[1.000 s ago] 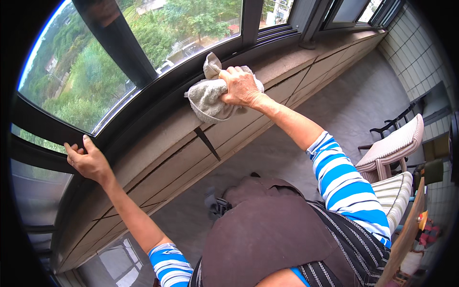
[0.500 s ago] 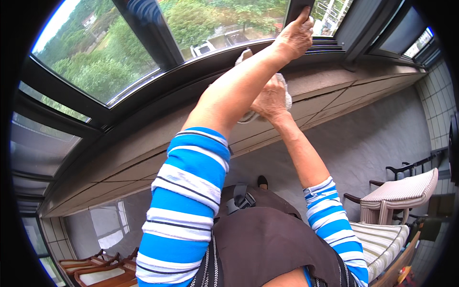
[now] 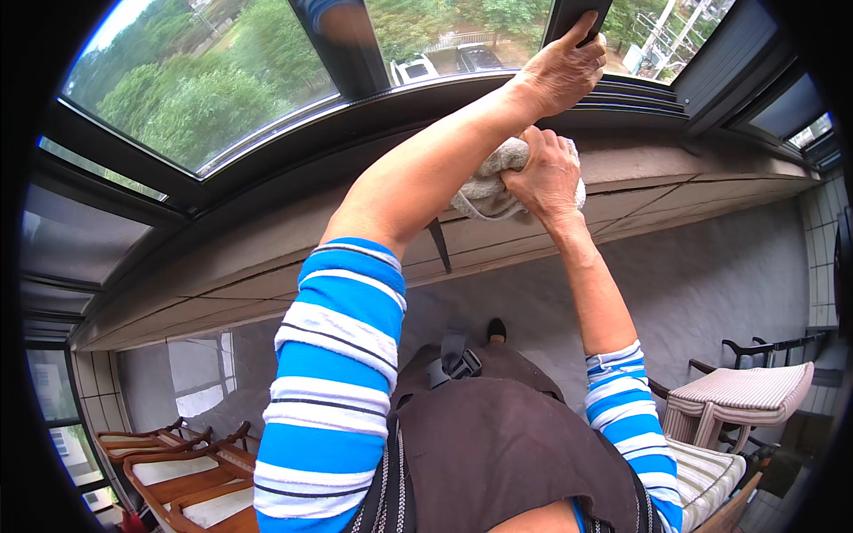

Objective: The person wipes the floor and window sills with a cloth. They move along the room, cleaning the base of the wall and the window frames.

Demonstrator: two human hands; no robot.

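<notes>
High in the frame, right of center, a person's left hand (image 3: 564,78) meets a dark window upright (image 3: 573,18), thumb extended against it and fingers curled at its right-hand edge; whether they close around it or only press, we cannot tell. Just below, the right hand (image 3: 548,176) grips a bunched, pale gray cloth (image 3: 487,188) at the front edge of a brownish ledge (image 3: 657,164), and we see the cloth's folds spill out on both sides of the fingers. The left forearm (image 3: 426,169) passes close by on the left, hiding part of the cloth and narrowing the space there; to the right, the ledge's top curves on toward the upper right of the frame. Dark window tracks (image 3: 635,98) line the ledge's far side, and beyond them we look out on green trees (image 3: 187,111) at upper left and parked vehicles (image 3: 480,59) at top center. In front of the ledge, gray floor (image 3: 711,266) stretches across the middle of the frame, where we spot a dark shoe (image 3: 497,330) just above the brown apron (image 3: 506,444). Striped chairs (image 3: 742,391) edge the floor at lower right, near a tiled wall (image 3: 820,244); wooden chairs (image 3: 195,480) border it at lower left, well apart from both hands.
</notes>
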